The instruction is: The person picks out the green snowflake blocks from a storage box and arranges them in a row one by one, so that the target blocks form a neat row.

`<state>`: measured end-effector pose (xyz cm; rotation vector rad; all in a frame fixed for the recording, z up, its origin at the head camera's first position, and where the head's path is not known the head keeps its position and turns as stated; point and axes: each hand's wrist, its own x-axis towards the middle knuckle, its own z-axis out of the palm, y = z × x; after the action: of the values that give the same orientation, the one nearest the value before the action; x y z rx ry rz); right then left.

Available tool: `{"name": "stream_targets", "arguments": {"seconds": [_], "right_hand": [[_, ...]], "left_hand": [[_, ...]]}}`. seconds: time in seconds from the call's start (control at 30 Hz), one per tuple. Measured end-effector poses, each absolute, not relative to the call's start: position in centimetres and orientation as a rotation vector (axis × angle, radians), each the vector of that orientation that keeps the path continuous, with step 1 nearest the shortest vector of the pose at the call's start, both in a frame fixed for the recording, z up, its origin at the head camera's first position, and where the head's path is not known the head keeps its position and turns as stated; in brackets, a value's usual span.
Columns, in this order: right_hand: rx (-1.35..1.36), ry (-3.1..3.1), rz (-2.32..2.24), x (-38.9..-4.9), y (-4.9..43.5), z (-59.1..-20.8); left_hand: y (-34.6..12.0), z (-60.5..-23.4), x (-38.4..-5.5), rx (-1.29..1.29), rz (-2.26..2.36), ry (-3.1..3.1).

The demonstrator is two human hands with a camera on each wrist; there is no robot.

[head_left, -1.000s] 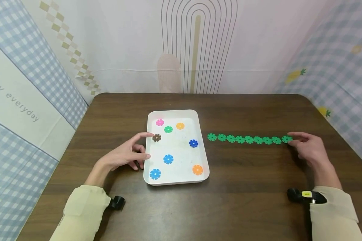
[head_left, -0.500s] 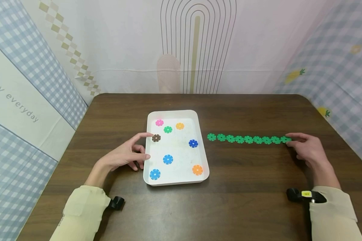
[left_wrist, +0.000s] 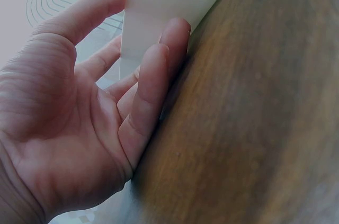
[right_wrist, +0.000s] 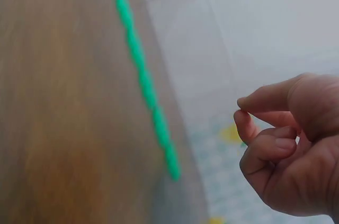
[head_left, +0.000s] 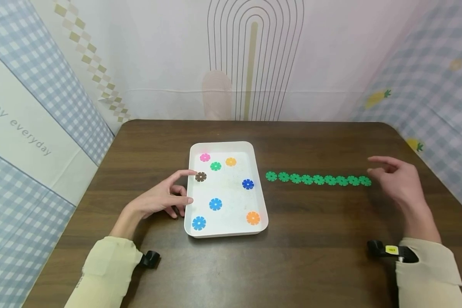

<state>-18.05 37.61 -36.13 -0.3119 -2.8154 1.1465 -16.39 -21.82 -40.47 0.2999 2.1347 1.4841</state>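
Observation:
My left hand (head_left: 162, 194) holds the left rim of a white tray (head_left: 227, 233) in the head view. Its thumb and index finger reach over the rim, and the other fingers lie against the outer wall, as the left wrist view shows. A brown snowflake disc (head_left: 200, 176) lies in the tray by the index fingertip. My right hand (head_left: 400, 182) is raised beside the right end of a row of several joined green snowflake discs (head_left: 318, 180), holding nothing. In the right wrist view its fingers are loosely curled, apart from the green chain (right_wrist: 139, 62).
Inside the tray lie loose snowflake discs: a pink disc (head_left: 205, 157), a green disc (head_left: 215, 166), a yellow disc (head_left: 230, 161), a dark blue disc (head_left: 248, 184), an orange disc (head_left: 253, 218) and light blue discs (head_left: 215, 204). A dark wooden table (head_left: 292, 265) carries everything.
My right hand has let go of the rightmost green disc and lifted away from it. The chain stays on the table. My left hand has kept its place at the tray.

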Motion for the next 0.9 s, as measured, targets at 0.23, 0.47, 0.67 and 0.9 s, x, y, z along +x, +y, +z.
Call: {"name": "stream_targets", "arguments": {"seconds": [0.23,0.47,0.67,0.9], "right_hand": [[-0.053,-2.769,1.112,-18.7,32.2,-32.9],[0.138,-2.772,1.158,-19.1,26.6,-31.3],[0.229,-2.813,1.267,-20.0,21.9,-30.3],[0.364,-2.872,1.300,-20.7,16.5,-29.5]], "left_hand": [[-21.9,-40.5,-16.3,0.299,1.491,2.136],[-21.8,-40.5,-16.4,0.300,1.487,2.135],[-21.8,-40.5,-16.4,0.305,1.484,2.139],[-21.7,-40.5,-16.4,0.300,1.489,2.137]]}}
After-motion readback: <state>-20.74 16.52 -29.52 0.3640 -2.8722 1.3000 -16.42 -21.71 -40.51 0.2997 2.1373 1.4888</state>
